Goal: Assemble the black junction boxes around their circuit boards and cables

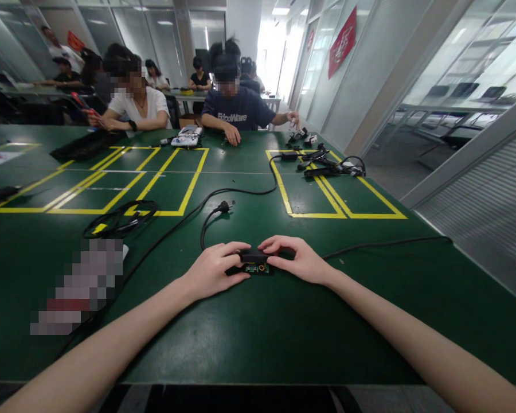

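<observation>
A small black box-shaped device (254, 261) with a green circuit board showing at its near side lies on the green table (258, 338). My left hand (215, 268) grips its left end with curled fingers. My right hand (298, 259) grips its right end, thumb and fingers pinched on it. Both hands rest on the table surface. A black cable runs from the right side of the device area toward the table's right edge.
A black power cord with plug (222, 206) loops just beyond my hands. A coiled cable (120, 218) lies to the left, a blurred patch (83, 284) near it. Yellow tape outlines (184, 195) mark the table. Black adapters and cables (327, 165) sit far right. Two people sit opposite.
</observation>
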`<state>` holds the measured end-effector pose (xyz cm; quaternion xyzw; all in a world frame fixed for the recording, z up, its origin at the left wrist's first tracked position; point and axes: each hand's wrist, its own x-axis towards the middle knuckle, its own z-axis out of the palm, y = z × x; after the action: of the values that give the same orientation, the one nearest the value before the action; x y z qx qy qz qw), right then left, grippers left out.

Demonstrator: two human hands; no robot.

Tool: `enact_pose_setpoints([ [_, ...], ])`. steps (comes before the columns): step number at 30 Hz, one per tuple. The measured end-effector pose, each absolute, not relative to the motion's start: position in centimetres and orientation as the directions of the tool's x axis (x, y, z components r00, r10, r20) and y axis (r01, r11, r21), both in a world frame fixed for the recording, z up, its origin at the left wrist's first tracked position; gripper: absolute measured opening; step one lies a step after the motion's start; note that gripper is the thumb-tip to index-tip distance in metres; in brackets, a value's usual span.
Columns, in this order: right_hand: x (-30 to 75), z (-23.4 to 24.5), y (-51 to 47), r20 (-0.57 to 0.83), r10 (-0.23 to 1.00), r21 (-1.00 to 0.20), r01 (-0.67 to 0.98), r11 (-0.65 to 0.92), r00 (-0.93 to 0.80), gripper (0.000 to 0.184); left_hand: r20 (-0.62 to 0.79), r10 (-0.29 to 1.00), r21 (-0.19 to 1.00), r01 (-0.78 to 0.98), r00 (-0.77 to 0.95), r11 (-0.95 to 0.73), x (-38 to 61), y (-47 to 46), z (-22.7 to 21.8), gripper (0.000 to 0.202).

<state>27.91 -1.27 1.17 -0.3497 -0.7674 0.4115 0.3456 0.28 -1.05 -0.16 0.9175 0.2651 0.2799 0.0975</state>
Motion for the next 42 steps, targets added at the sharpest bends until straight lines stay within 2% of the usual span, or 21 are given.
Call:
enact_pose_setpoints([
  [5,27.9,1.02,-1.43,0.238,0.834,-0.859,0.292,0.42,-0.499,0.015,0.432,0.579,0.409,0.422,0.691,-0.809,0.35,-1.02,-0.06,0.038],
  [11,27.65,0.75,-1.64,0.362,0.759,-0.775,0.278,0.568,-0.541,0.015,0.397,0.638,0.503,0.425,0.66,-0.753,0.62,-1.14,0.22,0.034],
  [22,27.76,0.64,-1.57,0.395,0.674,-0.572,0.407,0.712,-0.624,0.019,0.326,0.688,0.45,0.533,0.649,-0.716,0.92,-1.25,0.84,0.026],
  [27,27.72,0.6,-1.54,0.471,0.606,-0.486,0.384,0.785,-0.641,0.014,0.316,0.663,0.429,0.521,0.679,-0.738,0.84,-1.29,0.76,0.041],
  [33,27.76,0.54,-1.56,0.512,0.578,-0.447,0.377,0.811,-0.636,0.012,0.314,0.64,0.43,0.495,0.702,-0.755,0.86,-1.29,0.77,0.036],
  [42,27.68,0.44,-1.51,0.622,0.452,-0.33,0.309,0.892,-0.639,0.012,0.339,0.623,0.435,0.47,0.705,-0.768,0.85,-1.25,0.62,0.037],
])
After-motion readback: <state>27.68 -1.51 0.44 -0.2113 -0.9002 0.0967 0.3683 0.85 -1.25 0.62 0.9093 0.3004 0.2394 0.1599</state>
